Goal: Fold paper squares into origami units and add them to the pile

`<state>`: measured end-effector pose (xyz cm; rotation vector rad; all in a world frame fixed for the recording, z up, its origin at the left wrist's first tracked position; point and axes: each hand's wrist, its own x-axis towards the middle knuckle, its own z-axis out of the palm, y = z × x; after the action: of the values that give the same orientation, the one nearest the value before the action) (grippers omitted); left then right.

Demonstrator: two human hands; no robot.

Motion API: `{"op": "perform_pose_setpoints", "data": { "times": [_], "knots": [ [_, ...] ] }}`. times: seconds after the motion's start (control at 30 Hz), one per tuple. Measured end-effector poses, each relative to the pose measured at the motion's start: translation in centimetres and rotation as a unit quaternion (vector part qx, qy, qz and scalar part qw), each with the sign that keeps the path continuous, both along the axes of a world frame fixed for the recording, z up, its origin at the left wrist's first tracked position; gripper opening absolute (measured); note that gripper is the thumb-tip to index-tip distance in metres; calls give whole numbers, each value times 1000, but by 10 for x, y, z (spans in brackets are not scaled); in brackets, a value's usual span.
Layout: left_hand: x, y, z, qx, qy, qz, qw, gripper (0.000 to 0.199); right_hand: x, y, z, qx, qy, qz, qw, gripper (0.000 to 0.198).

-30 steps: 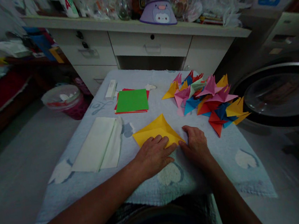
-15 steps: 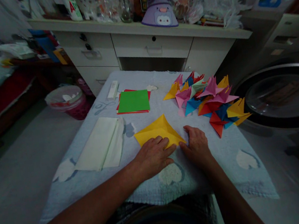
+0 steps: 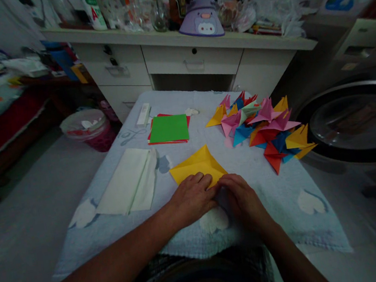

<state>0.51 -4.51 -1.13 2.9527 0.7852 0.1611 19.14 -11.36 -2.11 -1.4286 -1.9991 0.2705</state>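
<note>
A sheet of yellow origami paper [image 3: 198,163] with fold creases lies on the cloth-covered table in front of me. My left hand [image 3: 194,199] rests flat across its near part, fingers pressing it down. At the paper's right corner, my right hand [image 3: 239,196] has its thumb and fingers closed together, touching my left fingertips. The corner itself is hidden under the fingers. Beyond the paper sits a stack of square coloured sheets, a green one [image 3: 168,128] on top. Folded paper cranes [image 3: 264,124] in several colours are heaped to the right.
A folded pale cloth or paper [image 3: 126,181] lies left of my hands. Farther back is a small white box [image 3: 143,114]. A patterned cloth [image 3: 271,222] covers the table. Behind stands a cluttered counter with drawers [image 3: 194,59]; a pink bin [image 3: 94,130] and front-loading washer [image 3: 354,114] flank the table.
My right hand has moved left and its fingers have closed at the yellow paper's right corner, now covering it. My left hand stays on the paper.
</note>
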Motion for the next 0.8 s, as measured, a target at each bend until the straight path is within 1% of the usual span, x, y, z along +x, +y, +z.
{"op": "perform_pose_setpoints", "data": {
  "times": [0.1,0.17,0.33,0.5,0.67,0.8],
  "knots": [
    [-2,-1,-1,4,1,1,1000,38,-3,-1,-9,-13,-23,-15,1000,42],
    [-4,-2,0,8,3,2,1000,37,-5,0,-11,-21,-45,-25,998,43],
    [-13,-5,4,11,14,12,1000,35,-9,-2,-4,-22,-110,-18,994,37],
    [-27,-10,4,16,21,25,999,44,-13,-4,2,-33,-153,-11,988,29],
    [-42,-15,2,25,24,48,998,44,-15,-6,3,-52,-195,-5,979,30],
    [-54,-19,1,25,37,63,997,41,-18,-8,3,-48,-227,3,973,38]
  ]
}}
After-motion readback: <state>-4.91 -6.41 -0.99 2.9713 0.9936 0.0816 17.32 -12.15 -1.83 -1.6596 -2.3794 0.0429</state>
